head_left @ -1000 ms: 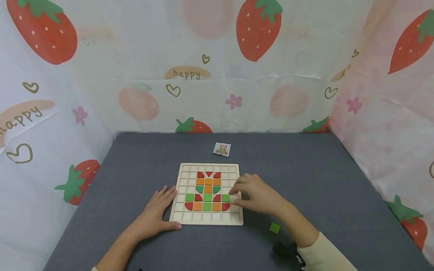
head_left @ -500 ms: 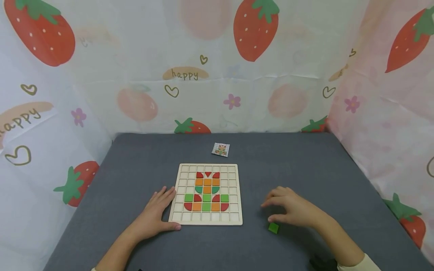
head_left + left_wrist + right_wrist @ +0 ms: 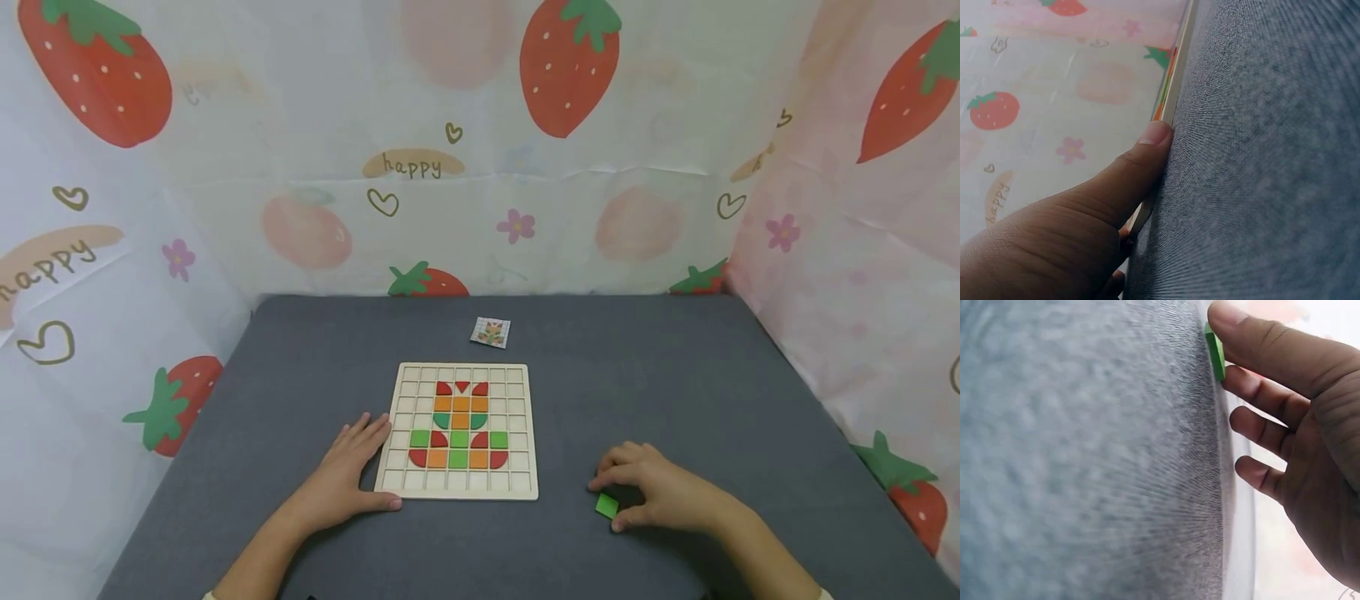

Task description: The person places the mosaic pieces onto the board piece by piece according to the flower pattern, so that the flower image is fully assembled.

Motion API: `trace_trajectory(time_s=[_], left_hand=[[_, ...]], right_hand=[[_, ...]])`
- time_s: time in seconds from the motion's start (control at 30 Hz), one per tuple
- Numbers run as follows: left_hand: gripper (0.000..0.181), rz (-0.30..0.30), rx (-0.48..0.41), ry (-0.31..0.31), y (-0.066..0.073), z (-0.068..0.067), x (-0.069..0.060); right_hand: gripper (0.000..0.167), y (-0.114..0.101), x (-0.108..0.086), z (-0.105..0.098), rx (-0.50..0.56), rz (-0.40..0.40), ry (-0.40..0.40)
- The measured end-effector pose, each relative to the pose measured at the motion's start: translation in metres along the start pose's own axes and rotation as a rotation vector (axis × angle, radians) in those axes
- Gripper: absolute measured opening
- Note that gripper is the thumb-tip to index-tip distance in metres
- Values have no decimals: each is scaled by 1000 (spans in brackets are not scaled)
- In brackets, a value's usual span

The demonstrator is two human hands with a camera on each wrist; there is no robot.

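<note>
A square wooden grid board [image 3: 519,482] lies flat on the table, with red, orange, light green and dark green pieces set in its middle. My left hand [image 3: 348,471] rests along its left side, fingers spread, and the thumb touches the near-left corner. In the left wrist view that thumb [image 3: 1132,164] lies on the board's edge. To the right of the board, a light green square tile [image 3: 607,505] lies on the cloth. My right hand [image 3: 660,492] reaches down over it, with forefinger and thumb on either side of the tile; a firm pinch is not visible.
Behind the board lies a small pattern card [image 3: 491,332] with a coloured figure on a grid. A dark grey cloth [image 3: 315,350] covers the table. Strawberry-printed curtains [image 3: 480,217] hang at the back and both sides.
My right hand has left the board's right edge, swung right and come down around the green tile. My left hand stays at the board's left side.
</note>
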State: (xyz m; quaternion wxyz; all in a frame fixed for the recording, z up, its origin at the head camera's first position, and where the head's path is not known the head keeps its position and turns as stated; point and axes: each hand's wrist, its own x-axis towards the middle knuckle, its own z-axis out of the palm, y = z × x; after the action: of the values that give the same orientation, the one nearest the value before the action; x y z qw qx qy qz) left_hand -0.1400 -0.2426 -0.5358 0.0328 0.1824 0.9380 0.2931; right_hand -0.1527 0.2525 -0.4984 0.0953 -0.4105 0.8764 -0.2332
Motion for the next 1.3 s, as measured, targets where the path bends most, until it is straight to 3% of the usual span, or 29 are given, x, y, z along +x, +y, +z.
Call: trace_trajectory(time_s=[0.37,0.77,1.03,1.3], left_hand=[[119,5,-8,0,0,2,0],[119,0,-9,-9,2,1,-1],[118,3,-3,-1,1,1,-1],[119,-1,-3,0,1,0,0]], right_hand=[[31,0,-2,7,-37,-80,64],[22,-1,2,10,-70,-76,99],[21,-6,25,6,-93,-104,149],[18,-31,63,-5,-105,-87,139]])
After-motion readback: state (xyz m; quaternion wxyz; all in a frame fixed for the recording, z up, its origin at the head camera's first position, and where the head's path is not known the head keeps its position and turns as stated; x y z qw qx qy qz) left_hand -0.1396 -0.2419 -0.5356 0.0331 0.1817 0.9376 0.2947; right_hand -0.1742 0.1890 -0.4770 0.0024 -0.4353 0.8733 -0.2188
